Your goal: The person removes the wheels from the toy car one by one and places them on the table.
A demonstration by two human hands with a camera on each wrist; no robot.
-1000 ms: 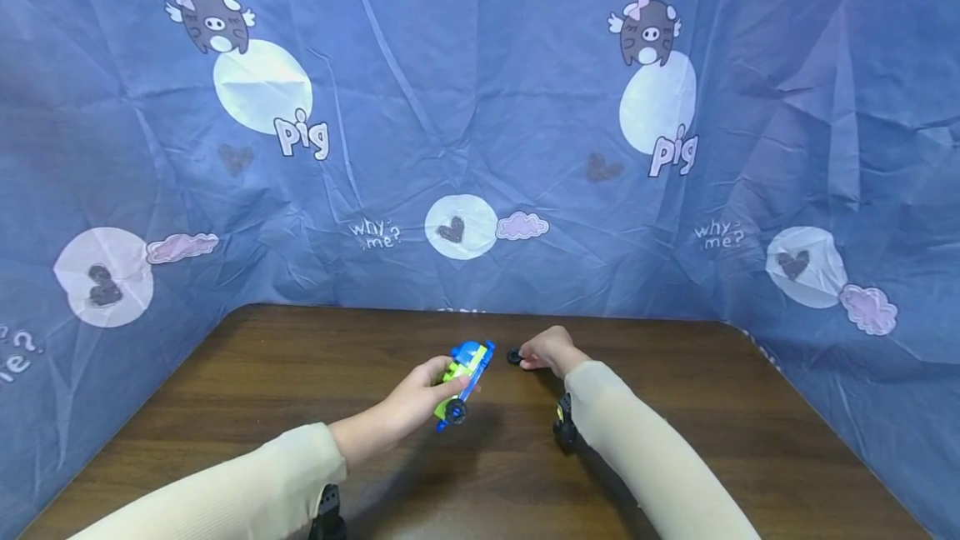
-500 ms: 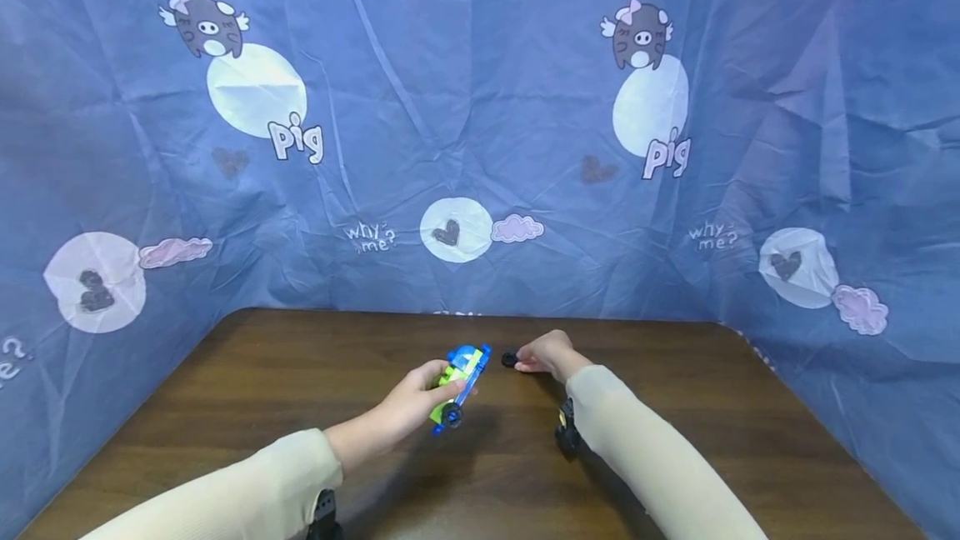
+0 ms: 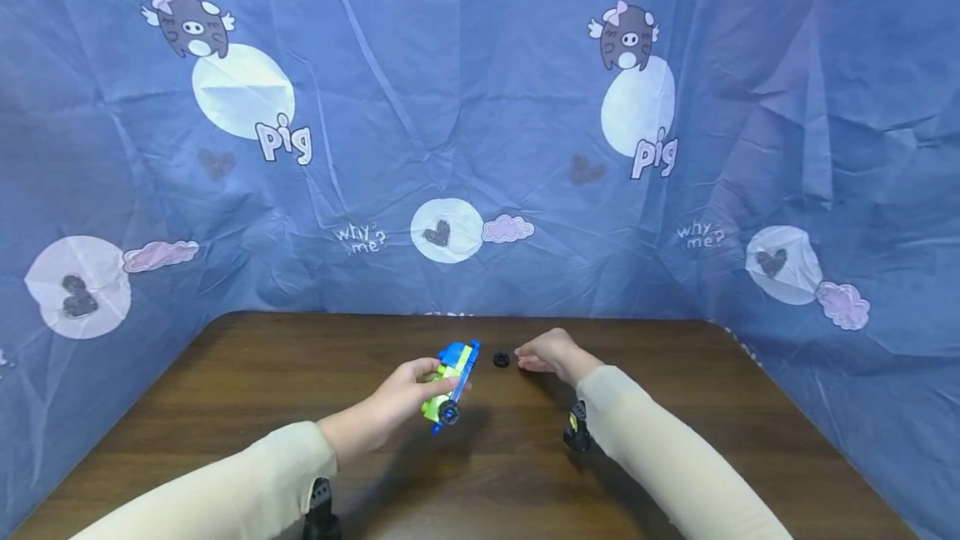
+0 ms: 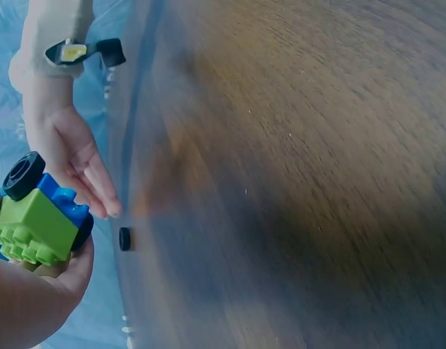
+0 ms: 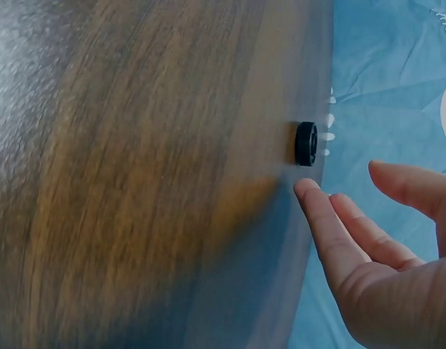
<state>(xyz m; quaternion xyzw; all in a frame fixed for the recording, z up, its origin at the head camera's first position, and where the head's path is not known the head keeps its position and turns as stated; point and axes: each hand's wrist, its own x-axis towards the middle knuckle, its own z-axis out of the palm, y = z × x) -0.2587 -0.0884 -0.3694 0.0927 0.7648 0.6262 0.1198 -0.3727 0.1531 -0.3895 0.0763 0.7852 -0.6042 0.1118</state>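
Observation:
My left hand [image 3: 401, 401] grips a toy car of blue and lime-green building blocks [image 3: 454, 373], held tilted above the table. A black wheel [image 4: 24, 176] is fitted on the car, and part of a second dark one shows beyond it in the left wrist view. On the tabletop to the right of the car lies a loose black wheel [image 3: 501, 359], flat on its side. Beside that wheel is my right hand [image 3: 553, 352], its fingertips a small gap away. In the right wrist view its fingers [image 5: 332, 240] are extended, thumb apart, and hold nothing.
The brown wooden table [image 3: 300, 357] spreads under both arms. Blue printed cloth [image 3: 465, 107] hangs close behind its far edge and along both sides. A strapped black device [image 3: 577, 427] sits at the right wrist, another [image 3: 321, 511] at the left.
My right hand has let go of the loose wheel and drawn slightly to the right, leaving it on the table. The left hand still holds the car; the whole view has shifted a little.

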